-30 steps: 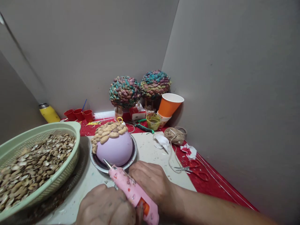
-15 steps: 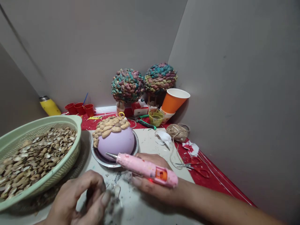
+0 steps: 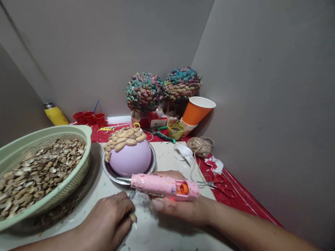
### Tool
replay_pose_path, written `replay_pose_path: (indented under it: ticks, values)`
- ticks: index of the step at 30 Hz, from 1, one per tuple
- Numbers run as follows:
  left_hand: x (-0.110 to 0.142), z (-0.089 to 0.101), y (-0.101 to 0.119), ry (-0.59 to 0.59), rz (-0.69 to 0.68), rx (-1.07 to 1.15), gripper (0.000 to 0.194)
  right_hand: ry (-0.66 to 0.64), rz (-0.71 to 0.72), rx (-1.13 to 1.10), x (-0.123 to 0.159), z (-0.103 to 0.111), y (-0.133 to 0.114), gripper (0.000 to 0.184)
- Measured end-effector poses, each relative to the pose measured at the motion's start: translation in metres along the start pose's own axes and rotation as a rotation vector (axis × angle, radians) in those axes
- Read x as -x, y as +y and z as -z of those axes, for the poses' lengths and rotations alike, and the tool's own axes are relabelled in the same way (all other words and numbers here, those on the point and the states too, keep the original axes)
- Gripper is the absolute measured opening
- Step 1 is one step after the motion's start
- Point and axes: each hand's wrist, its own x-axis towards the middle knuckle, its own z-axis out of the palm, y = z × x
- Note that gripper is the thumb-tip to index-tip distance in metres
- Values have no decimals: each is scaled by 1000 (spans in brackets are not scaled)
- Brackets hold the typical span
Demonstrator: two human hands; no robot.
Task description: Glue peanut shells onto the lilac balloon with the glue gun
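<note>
Partly covered, the purple ball (image 3: pixel 131 160) sits in a bowl (image 3: pixel 105 170) near the board's (image 3: pixel 164 153) far edge, peanut shells (image 3: pixel 125 137) above, bare below. The right hand (image 3: pixel 183 209) has fingers clamped round a pink glue gun (image 3: pixel 155 185); the left hand (image 3: pixel 106 218) pinches a shell (image 3: pixel 133 218).

the single head view looks forward and down, close to the lilac ball (image 3: pixel 131 158).

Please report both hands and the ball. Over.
Right hand holding pink glue gun, nozzle at bowl. Left hand at peanut shell, grip unclear. Lilac ball in bowl, shells on top.
</note>
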Motion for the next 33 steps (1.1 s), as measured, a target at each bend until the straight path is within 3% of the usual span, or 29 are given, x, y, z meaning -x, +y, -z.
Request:
replay_pose_path:
  ticks: [2, 4, 7, 10, 17, 22, 28, 33]
  values:
    - [0, -3, 0, 11, -24, 109, 12, 22, 14, 18, 0, -1, -1, 19]
    - [-1, -3, 3, 24, 74, 368, 10, 40, 28, 36, -1, -2, -1, 15]
    - [-4, 2, 14, 63, 278, 874, 28, 45, 16, 54, -2, -6, 0, 17]
    - [-11, 11, 26, 64, 343, 1141, 44, 52, -6, 29, -3, -10, 2, 19]
    - [-26, 16, 35, 21, 308, 1188, 50, 77, -80, 64, 3, -14, 11, 19]
    - [-25, 16, 35, 39, 272, 1232, 46, 153, -45, 191, 3, -12, 11, 21]
    - [-20, 25, 35, 138, 207, 1382, 34, 99, -59, -53, -1, -14, 7, 24]
    - [-20, 24, 33, 106, 262, 1479, 29, 129, -26, -19, 1, -14, 7, 21]
